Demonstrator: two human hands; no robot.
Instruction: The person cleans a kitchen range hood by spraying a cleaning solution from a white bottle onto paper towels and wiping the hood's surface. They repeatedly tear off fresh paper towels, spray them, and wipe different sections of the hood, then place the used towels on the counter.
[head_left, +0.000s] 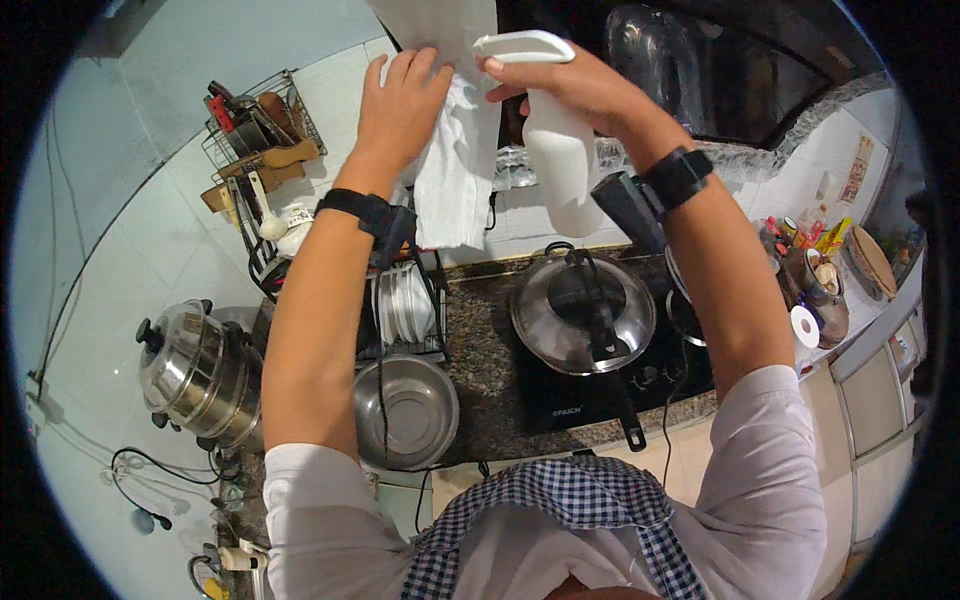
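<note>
My left hand presses a white cloth against a pale upright panel above the counter; the cloth hangs down below my fingers. In my right hand is a white spray bottle, gripped near its white spray head, to the right of the cloth. Both wrists wear black straps with a dark box. Under the bottle, a lidded steel pan sits on a black cooktop.
At left stand a steel steamer, a dish rack with white plates, a steel basin and a wall-hung wire basket of utensils. To the right are a paper roll and jars. A dark hood spans the upper right.
</note>
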